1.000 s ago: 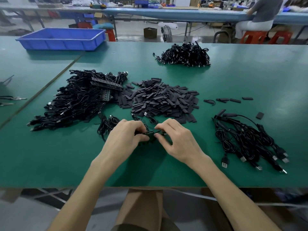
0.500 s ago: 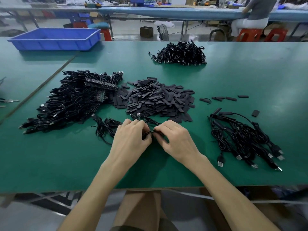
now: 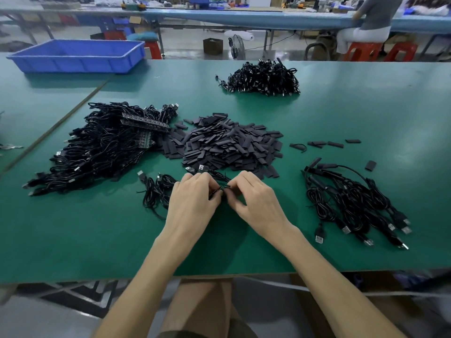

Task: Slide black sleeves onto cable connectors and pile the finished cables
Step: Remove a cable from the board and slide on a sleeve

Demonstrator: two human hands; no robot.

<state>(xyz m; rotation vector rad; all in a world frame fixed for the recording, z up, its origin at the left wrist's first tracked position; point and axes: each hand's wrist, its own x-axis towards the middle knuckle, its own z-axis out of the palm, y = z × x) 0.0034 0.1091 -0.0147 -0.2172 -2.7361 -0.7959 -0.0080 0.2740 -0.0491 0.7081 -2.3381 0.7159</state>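
Near the front edge of the green counter (image 3: pixel 366 113), the left grip (image 3: pixel 192 203) and the right grip (image 3: pixel 256 203) each pinch one thin black cable (image 3: pixel 220 189) with curled fingers. It is too small to tell if a sleeve is on it. Just behind them, in the middle, lies a big heap of black sleeves (image 3: pixel 227 145). A big cable tangle (image 3: pixel 102 147) lies toward the left edge, and a smaller cable pile (image 3: pixel 353 203) toward the right edge. Another cable heap (image 3: pixel 263 78) lies near the back edge. A blue tray (image 3: pixel 78 56) sits at the back left corner, and only its blue walls and floor show.
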